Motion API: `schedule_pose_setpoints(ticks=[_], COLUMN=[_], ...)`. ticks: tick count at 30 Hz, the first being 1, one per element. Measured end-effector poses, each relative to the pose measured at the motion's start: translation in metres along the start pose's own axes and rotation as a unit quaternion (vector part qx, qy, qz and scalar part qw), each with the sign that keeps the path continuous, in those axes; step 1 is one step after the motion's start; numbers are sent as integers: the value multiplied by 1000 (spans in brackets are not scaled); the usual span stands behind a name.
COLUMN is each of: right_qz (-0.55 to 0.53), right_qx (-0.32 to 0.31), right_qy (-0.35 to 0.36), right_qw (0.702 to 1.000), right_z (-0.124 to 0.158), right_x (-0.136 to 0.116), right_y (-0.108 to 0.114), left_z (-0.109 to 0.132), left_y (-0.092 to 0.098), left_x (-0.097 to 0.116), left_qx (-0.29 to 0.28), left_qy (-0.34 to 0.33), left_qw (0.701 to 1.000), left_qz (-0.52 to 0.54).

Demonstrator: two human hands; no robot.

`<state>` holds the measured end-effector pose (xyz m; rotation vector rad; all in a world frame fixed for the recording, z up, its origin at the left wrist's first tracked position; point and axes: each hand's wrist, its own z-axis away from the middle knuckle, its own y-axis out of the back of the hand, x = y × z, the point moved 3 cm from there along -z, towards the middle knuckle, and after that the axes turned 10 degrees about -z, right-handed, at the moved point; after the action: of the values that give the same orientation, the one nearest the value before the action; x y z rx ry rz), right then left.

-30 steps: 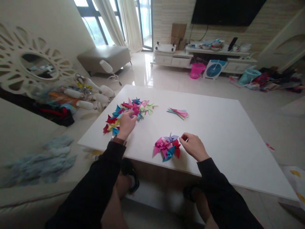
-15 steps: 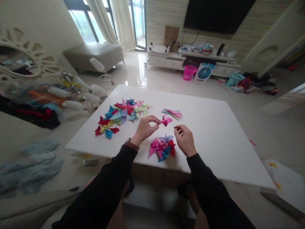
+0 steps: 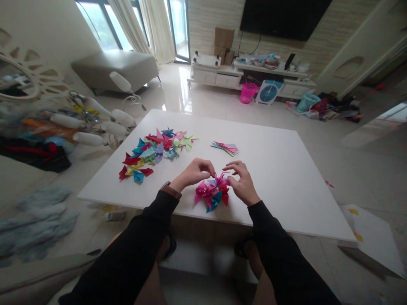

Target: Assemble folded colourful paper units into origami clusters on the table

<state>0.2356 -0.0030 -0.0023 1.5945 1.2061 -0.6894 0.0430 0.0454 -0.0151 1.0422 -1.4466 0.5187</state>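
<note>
A cluster of joined folded paper pieces, pink, red, purple and blue, lies near the front edge of the white table. My left hand pinches a pink folded piece at the top of that cluster. Right beside it, my right hand has its fingers curled against the same pink piece and the cluster. A heap of loose folded pieces in several colours lies to the left. A small stack of flat paper sheets lies behind my hands.
A grey sofa edge is at my left, with clutter and white bottles on the floor beside the table. A TV stand, pink basket and fan stand at the far wall. White sheet lies on the floor, right.
My left hand took a pink folded piece from the heap and carried it right and down to the cluster. My right hand rose to meet it. The view drifted right.
</note>
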Motion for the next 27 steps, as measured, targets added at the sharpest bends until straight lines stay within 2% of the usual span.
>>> schedule_pose_setpoints(ticks=[3, 7, 13, 17, 20, 23, 25, 27], right_qz=[0, -31, -64, -60, -61, -102, -170, -241], right_qx=[-61, -111, -142, -132, -96, 6, 94, 158], right_qy=[9, -30, -54, -63, -82, -126, -171, -215], right_qw=[998, 993, 986, 987, 990, 987, 966, 933], right_z=[0, 1, 3, 4, 3, -1, -3, -5], right_x=[0, 2, 4, 5, 10, 19, 27, 34], right_y=[-5, -10, -16, -18, -18, -14, -10, -7], left_z=[1, 4, 7, 7, 9, 10, 9, 9], left_y=[1, 5, 8, 11, 13, 15, 20, 26], left_x=[0, -1, -1, -1, -2, -2, -1, -1], left_qx=[-38, -63, -74, -58, -36, 24, 87, 145], left_qy=[14, 39, 48, 55, 70, 97, 115, 135], left_qw=[999, 997, 995, 996, 996, 995, 989, 979], left_qz=[32, 35, 51, 48, 37, 25, 38, 52])
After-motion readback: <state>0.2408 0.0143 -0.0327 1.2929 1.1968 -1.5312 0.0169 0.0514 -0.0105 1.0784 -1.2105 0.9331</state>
